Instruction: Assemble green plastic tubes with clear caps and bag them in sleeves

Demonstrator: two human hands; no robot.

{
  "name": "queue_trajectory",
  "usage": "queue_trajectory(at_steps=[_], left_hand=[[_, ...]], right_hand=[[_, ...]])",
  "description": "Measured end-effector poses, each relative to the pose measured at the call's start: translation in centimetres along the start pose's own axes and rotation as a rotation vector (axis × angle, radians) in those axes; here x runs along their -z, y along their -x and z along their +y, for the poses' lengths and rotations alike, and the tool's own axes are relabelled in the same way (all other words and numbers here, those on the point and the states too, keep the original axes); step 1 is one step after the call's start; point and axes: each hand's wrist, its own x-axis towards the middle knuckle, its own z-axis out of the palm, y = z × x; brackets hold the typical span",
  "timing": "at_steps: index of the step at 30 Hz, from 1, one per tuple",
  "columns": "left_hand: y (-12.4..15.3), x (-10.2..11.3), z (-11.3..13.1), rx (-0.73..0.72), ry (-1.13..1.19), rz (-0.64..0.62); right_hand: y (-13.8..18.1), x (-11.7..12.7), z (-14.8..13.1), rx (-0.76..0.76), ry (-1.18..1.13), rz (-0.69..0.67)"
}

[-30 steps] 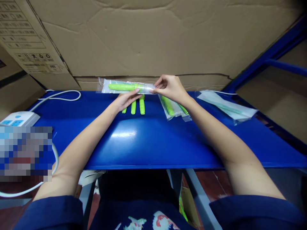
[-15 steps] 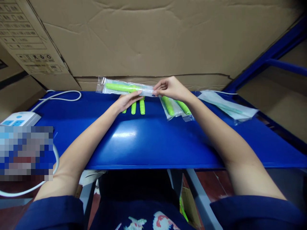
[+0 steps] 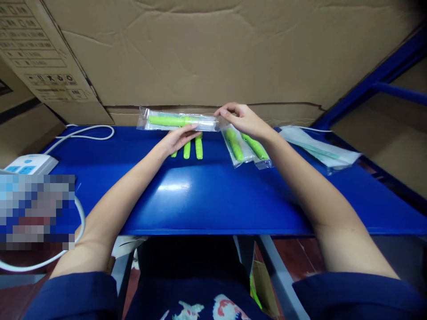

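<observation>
Head view: a clear, crinkly plastic sleeve (image 3: 178,121) with a slim lime-green stick inside is held level above the glossy blue counter's (image 3: 213,195) far edge. The left hand (image 3: 176,138), palm up, supports it with its grip closed on the lower edge; the right hand (image 3: 242,119) pinches its right end (fingers bent). Three loose green sticks (image 3: 191,149) lie beneath.
</observation>
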Motion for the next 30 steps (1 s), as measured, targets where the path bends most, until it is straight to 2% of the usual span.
queue_trajectory(at_steps=[3, 5, 10, 12, 18, 24, 27, 30], left_hand=[[0.0, 0.1, 0.0, -0.009, -0.036, -0.044], [0.2, 0.2, -0.1, -0.005, -0.074, -0.094], [0.9, -0.2, -0.3, 0.101, -0.185, -0.228], [1.0, -0.3, -0.3, 0.130, -0.207, -0.247], [0.8, 0.1, -0.3, 0.122, -0.299, -0.241], [0.3, 0.8, -0.3, 0.104, -0.421, -0.263], [0.2, 0.7, -0.3, 0.057, -0.358, -0.289], [-0.1, 0.3, -0.7, -0.028, -0.324, -0.250]], right_hand=[[0.0, -0.3, 0.0, -0.027, 0.010, 0.074], [0.1, -0.3, -0.1, -0.030, 0.022, 0.037], [0.6, 0.2, -0.8, -0.138, 0.068, -0.400], [0.9, 0.3, -1.1, -0.191, 0.023, -0.500], [1.2, 0.0, -1.8, -0.320, -0.052, -0.501], [0.8, 0.0, -1.5, -0.233, 0.114, -0.581], [0.7, 0.1, -1.5, -0.203, 0.092, -0.607], [0.8, 0.1, -1.2, -0.202, 0.028, -0.558]])
